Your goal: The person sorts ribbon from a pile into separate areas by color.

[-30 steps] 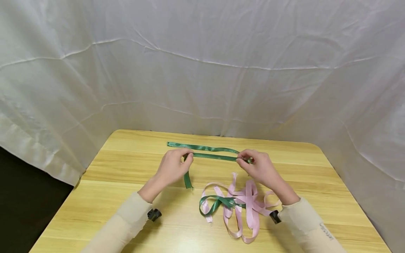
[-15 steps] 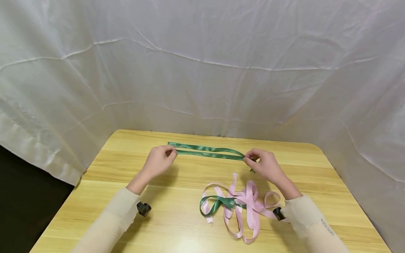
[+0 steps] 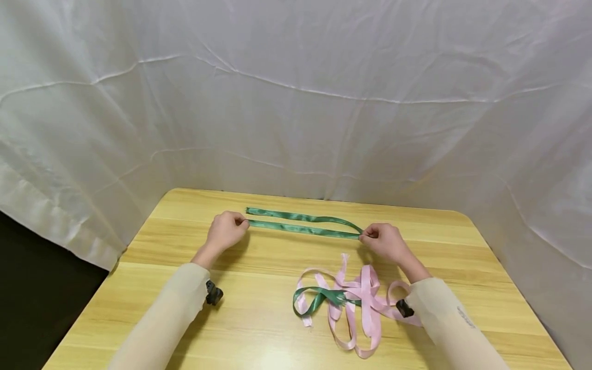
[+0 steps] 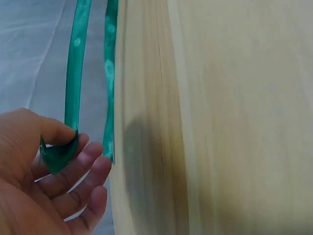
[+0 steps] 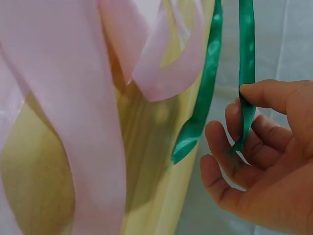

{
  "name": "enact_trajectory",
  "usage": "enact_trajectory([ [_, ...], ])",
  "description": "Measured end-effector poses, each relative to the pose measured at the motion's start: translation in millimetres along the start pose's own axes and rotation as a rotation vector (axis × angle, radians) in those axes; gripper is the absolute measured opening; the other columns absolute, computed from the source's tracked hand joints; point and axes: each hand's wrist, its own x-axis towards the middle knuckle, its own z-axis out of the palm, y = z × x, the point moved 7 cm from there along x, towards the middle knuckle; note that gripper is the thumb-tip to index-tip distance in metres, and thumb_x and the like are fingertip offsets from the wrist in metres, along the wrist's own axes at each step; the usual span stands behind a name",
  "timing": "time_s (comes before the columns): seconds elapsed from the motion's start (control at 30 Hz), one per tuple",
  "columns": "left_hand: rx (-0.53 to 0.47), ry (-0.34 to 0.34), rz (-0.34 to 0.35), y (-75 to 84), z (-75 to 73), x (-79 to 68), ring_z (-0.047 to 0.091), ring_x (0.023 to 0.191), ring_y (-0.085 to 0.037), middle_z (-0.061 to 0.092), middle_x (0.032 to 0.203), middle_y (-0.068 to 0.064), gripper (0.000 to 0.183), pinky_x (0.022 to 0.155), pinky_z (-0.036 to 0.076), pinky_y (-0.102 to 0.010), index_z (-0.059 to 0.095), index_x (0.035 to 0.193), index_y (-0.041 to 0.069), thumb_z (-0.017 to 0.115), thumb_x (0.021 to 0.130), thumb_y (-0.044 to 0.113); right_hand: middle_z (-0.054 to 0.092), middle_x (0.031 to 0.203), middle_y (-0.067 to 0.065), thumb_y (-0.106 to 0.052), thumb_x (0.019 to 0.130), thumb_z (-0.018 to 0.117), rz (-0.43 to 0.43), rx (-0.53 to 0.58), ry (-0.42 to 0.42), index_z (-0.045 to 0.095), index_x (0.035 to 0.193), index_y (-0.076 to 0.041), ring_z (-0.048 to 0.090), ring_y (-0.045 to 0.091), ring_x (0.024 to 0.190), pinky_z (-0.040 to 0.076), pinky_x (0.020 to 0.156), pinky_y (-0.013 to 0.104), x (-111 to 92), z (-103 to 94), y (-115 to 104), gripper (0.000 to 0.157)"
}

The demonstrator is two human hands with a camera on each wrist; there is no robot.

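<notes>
A green satin ribbon (image 3: pixel 302 229) stretches nearly straight between the two hands, low over the back half of the table. My left hand (image 3: pixel 226 229) pinches it close to one end; a short folded tail (image 4: pixel 58 157) shows inside the fingers in the left wrist view. With thumb and fingertips, my right hand (image 3: pixel 385 240) pinches the other end, whose frayed tip (image 5: pixel 237 146) hangs against the fingers. Just behind, a second green ribbon (image 3: pixel 296 218) lies along the table, its right part curving toward the right hand. In the right wrist view this ribbon's end (image 5: pixel 186 139) stays outside the grip.
Nearer the body, a loose tangle of pink ribbons (image 3: pixel 365 293) lies right of the middle, a looped green ribbon (image 3: pixel 316 299) among them. The wooden table (image 3: pixel 259 334) ends at a white hanging cloth (image 3: pixel 296 128) behind and at the sides.
My left hand has slid leftward along the ribbon to near its end, so its hanging tail no longer shows. My right hand has shifted slightly right. The stretched span has grown longer.
</notes>
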Motion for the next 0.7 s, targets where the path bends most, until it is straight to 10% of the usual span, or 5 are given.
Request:
enact_trajectory([
  [0.7,0.071,-0.093,0.048,0.0,22.3,26.4,0.042,0.056,-0.016,0.054,0.07,-0.005,0.027,0.06,0.037,-0.031,0.071,0.105,0.004,0.047,0.108,0.017,0.072,0.089,0.014,-0.016,0.097,0.066,0.029,-0.062,0.044,0.072,0.097,0.0,0.059,0.026,0.079,0.046,0.076,0.037,20,11.3,22,0.016],
])
